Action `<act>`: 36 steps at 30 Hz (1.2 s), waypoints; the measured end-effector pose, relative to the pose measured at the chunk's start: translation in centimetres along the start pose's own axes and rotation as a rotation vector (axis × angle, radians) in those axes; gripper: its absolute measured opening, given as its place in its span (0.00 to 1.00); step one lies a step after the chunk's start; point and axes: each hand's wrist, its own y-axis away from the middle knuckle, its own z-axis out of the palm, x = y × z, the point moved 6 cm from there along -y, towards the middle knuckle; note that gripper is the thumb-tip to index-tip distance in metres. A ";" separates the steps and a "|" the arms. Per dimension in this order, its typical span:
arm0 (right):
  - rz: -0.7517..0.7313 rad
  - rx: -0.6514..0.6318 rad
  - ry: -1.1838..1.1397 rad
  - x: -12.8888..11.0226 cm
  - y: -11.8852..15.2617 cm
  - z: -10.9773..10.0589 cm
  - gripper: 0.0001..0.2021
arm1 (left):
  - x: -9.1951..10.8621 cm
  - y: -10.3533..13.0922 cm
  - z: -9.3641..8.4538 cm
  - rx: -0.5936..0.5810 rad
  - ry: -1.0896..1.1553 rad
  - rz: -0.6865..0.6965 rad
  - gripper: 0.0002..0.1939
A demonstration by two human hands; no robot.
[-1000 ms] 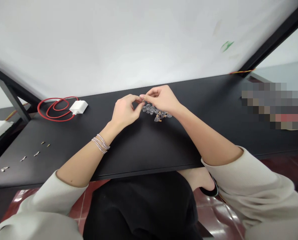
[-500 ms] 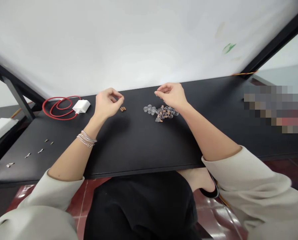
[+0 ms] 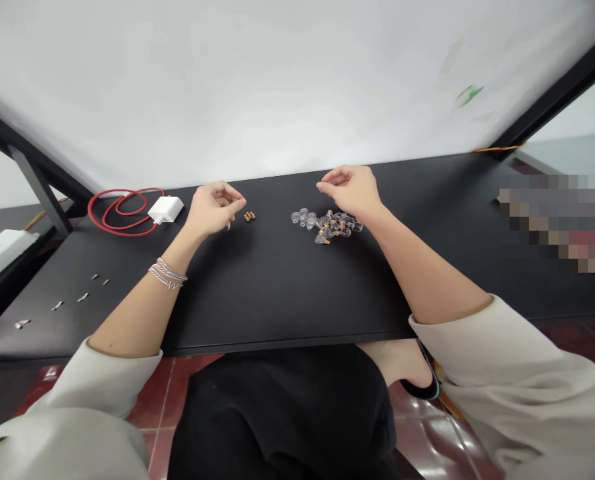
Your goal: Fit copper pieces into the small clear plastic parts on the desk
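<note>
My left hand [image 3: 214, 208] is closed in a pinch above the black table, thumb and index finger together. Whatever lies between those fingertips is too small to make out. Just to its right is a small cluster of cork stoppers [image 3: 250, 216]. Above the table on the other side, my right hand [image 3: 352, 190] also pinches thumb and fingers together, and I cannot make out what is in them. Below it lies a pile of tiny clear glass bottles [image 3: 304, 218], several with corks in their necks.
A white charger [image 3: 166, 209] with a coiled red cable [image 3: 122, 232] lies at the left of the black table [image 3: 277, 287]. Several small metallic bits [image 3: 83, 297] are scattered near the left front. A white wall stands behind, and a blurred-out patch covers the far right.
The view has shifted slightly, so most things on the table sit a little further right. My left hand's pinch has lowered slightly and moved away from the corks; my right hand's pose is nearly the same.
</note>
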 end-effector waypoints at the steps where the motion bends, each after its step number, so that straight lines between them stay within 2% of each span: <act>1: 0.002 0.000 0.000 0.0 0.0 0.0 0.13 | 0.0 0.0 0.1 -0.004 0.000 0.004 0.09; 9: 0.002 0.001 -0.006 -0.1 0.1 0.0 0.13 | 0.0 0.0 0.1 0.057 0.023 -0.024 0.09; 15: 0.012 0.008 -0.003 -0.1 0.1 0.0 0.09 | -0.3 -0.2 0.1 0.067 0.066 -0.056 0.06; 23: 0.010 0.000 0.018 0.0 0.1 0.0 0.08 | -0.5 -0.1 0.5 0.063 0.115 -0.082 0.11; 29: 0.002 -0.002 0.026 0.0 0.1 0.0 0.11 | -0.6 -0.3 0.5 0.068 0.117 -0.039 0.14; 36: 0.026 0.003 0.021 0.0 0.3 -0.1 0.10 | -0.7 -0.3 0.5 0.038 0.069 -0.037 0.16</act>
